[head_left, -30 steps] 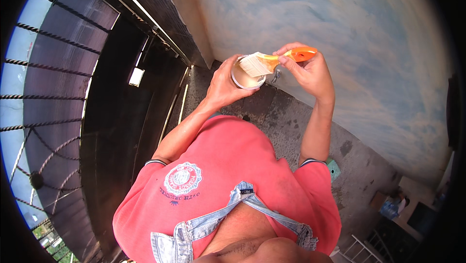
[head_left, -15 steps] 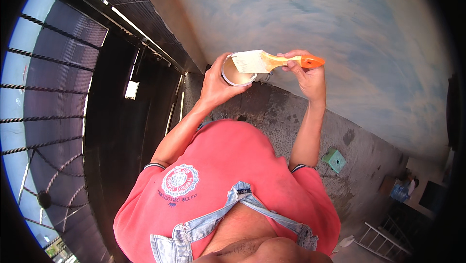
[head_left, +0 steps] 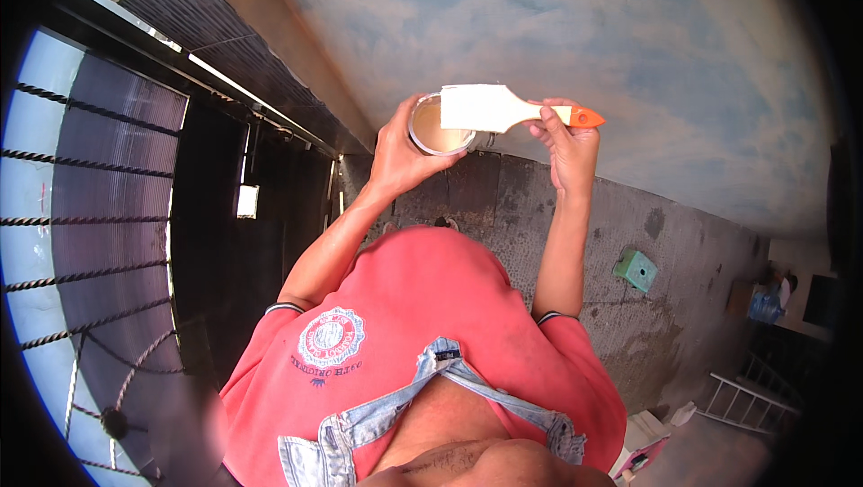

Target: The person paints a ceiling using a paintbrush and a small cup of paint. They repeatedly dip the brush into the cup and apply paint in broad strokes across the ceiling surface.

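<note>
Round the side of a small open tub [head_left: 416, 138] my left hand [head_left: 395, 156] is closed, and pale beige paint [head_left: 433, 130] shows inside it. My right hand [head_left: 566, 143] grips a wide paintbrush [head_left: 485, 109] by its handle, which ends in an orange tip. The brush lies nearly level, pointing left, with its pale, paint-coated head over the right part of the tub's mouth. Whether the bristles touch the rim cannot be made out. Both hands are out in front of my chest, close to the wall.
A wall [head_left: 575, 37] with blue and cream streaks rises ahead. Dark gate panels and twisted metal bars [head_left: 99, 221] run along the left. A green stool [head_left: 636, 270] stands on the grey floor [head_left: 530, 217] to the right, and a metal ladder [head_left: 746, 404] lies farther right.
The brush has turned over slightly, so its broad face now shows fully, and it has shifted a little right. The tub has barely moved; the whole view has tilted slightly.
</note>
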The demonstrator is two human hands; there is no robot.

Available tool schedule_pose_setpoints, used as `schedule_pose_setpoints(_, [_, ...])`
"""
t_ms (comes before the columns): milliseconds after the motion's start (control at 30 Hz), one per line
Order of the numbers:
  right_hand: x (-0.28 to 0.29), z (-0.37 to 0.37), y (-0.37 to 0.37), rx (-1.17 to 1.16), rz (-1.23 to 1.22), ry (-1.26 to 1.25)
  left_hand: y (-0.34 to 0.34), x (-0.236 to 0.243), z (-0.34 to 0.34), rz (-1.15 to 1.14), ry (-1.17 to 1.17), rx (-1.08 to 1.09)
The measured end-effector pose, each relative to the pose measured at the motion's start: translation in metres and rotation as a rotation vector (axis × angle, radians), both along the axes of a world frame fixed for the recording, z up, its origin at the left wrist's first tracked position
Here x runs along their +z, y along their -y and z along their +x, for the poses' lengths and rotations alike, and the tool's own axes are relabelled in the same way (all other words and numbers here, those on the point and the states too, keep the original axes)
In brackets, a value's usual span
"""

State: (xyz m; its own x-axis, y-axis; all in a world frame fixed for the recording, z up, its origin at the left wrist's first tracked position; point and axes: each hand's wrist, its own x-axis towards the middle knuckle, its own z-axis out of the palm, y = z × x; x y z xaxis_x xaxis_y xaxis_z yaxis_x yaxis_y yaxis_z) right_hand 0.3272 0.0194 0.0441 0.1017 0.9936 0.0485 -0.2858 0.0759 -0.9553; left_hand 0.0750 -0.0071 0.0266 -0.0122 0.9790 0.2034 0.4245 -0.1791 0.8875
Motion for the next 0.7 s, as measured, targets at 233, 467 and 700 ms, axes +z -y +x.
schedule_pose_setpoints(233, [0.004,0.005,0.011,0.061,0.14,0.06,0.002,-0.002,-0.002,-0.013,0.014,-0.05])
schedule_pose_setpoints(467, [0.01,0.007,0.019,0.069,0.246,0.116,0.002,0.0,-0.004,-0.026,0.018,-0.065])
schedule_pose_setpoints(700, [0.011,0.001,0.015,-0.104,0.088,-0.085,-0.01,0.007,-0.004,0.016,0.029,0.004])
